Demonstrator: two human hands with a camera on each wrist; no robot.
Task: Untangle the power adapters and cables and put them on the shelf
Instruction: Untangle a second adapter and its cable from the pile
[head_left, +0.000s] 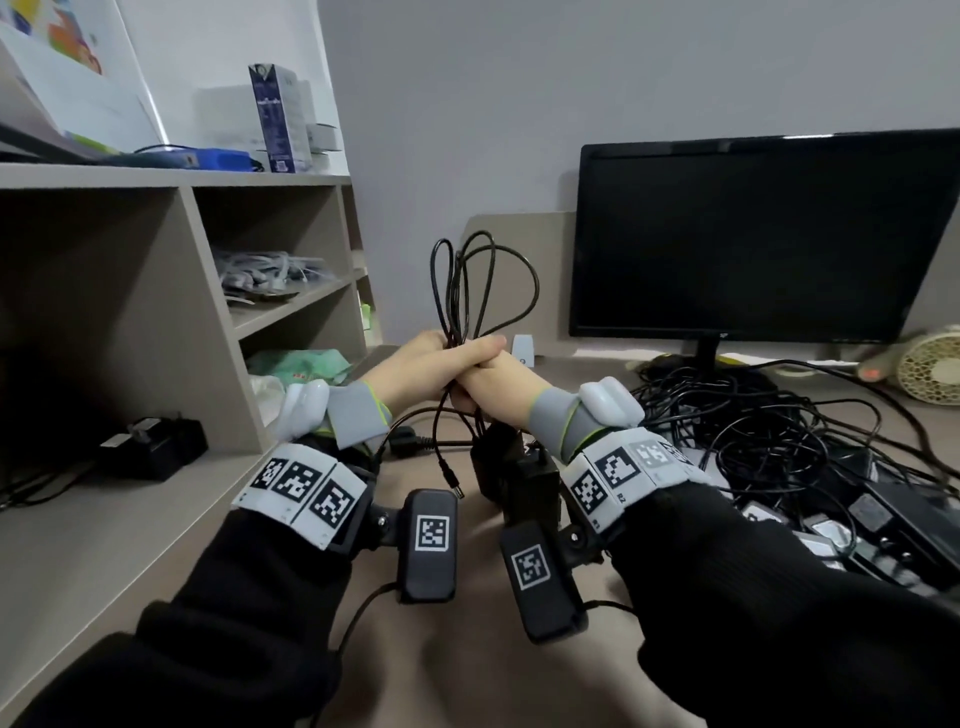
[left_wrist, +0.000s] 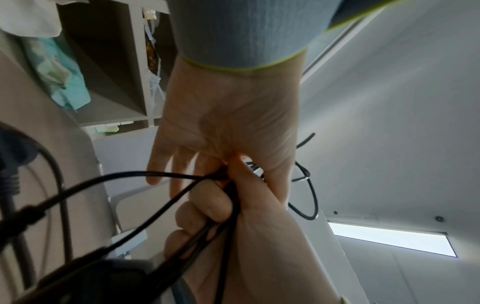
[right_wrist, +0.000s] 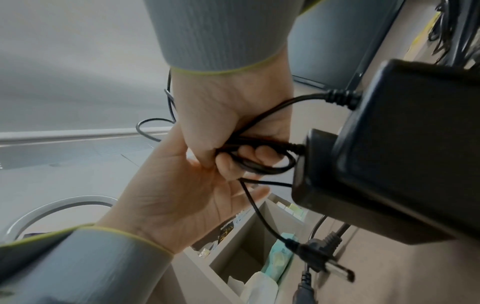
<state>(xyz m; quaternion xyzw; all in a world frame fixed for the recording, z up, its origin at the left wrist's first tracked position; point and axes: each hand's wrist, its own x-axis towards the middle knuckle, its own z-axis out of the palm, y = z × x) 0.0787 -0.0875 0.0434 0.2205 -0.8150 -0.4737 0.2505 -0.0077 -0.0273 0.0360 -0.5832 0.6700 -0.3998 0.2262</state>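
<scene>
Black cable bundle (head_left: 470, 291) | right hand (head_left: 491, 387) grips | monitor (head_left: 753, 234) logo unreadable

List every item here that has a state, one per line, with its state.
Cable bundle: looped, held upright above the desk.
Right hand: grip closed round the cable bundle.
Left hand: fingers straight against the bundle.
Power adapter: hanging below the hands.
Barrel plug: dangling free.
Cable pile: tangled on the desk.
Monitor: screen dark.
</scene>
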